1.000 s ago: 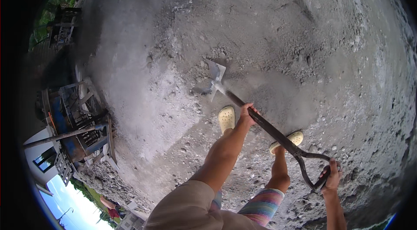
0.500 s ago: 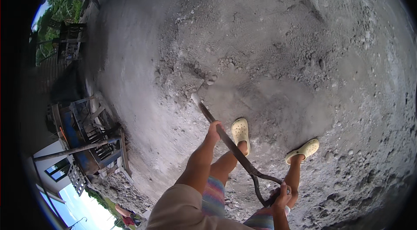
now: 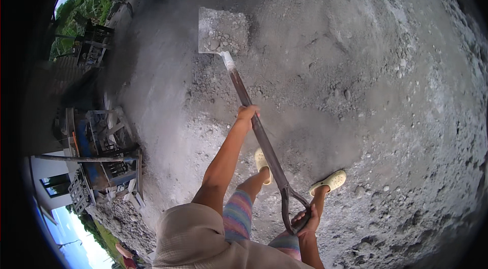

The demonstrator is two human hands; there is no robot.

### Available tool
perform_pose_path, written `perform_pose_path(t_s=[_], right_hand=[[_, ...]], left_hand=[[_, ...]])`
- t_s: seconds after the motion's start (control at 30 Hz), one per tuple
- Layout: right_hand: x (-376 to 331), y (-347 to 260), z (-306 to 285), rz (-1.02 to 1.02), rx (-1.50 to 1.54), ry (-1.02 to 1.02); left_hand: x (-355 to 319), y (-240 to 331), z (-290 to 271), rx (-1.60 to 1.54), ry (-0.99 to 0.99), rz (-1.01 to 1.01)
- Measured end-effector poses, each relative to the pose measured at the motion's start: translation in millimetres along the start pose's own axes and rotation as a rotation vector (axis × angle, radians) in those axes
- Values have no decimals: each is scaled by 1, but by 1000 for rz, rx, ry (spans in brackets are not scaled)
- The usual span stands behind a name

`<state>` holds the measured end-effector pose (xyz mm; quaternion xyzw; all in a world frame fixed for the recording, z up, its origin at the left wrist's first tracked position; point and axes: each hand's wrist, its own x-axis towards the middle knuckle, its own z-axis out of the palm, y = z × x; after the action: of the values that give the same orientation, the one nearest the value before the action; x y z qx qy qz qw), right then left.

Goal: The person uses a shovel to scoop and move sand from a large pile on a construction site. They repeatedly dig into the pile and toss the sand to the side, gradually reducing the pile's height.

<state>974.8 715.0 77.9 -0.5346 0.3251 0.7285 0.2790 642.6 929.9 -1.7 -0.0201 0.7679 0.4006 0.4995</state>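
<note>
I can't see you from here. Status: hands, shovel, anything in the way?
Left hand gripping shovel shaft; right hand on its handle. Blade loaded with gravelly dirt. Loose stones on ground around.

No lettering, label, brand, number or sign can be read on anything in view.
</note>
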Motion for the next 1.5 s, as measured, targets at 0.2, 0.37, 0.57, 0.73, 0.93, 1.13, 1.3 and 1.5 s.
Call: perform_pose_path(t_s=[0.2,0.37,0.57,0.73,0.93,1.13,1.3,1.5], right_hand=[[8,-40,9,487,70,-342],[-79,-85,-38,-78,-249,-140],[-173,-183,-126,-531,-429,324],[-213,-191,-143,-809,-704,464],[-191,-159,-92,-885,-865,470],[-111,-67,-33,-780,-823,423],[15,35,-31,-750,-736,393],[151,196,105,-570,-507,208]], left_hand=[[-70,101,101,427,111,445],[-147,21,88,-28,-35,191],[-184,-190,113,-540,-20,-469],[-212,-304,129,-854,-118,-755],[-175,-331,117,-1023,-191,-823],[-69,-301,18,-951,-198,-755],[56,-255,-98,-748,-93,-646],[224,-177,-252,-615,50,-375]])
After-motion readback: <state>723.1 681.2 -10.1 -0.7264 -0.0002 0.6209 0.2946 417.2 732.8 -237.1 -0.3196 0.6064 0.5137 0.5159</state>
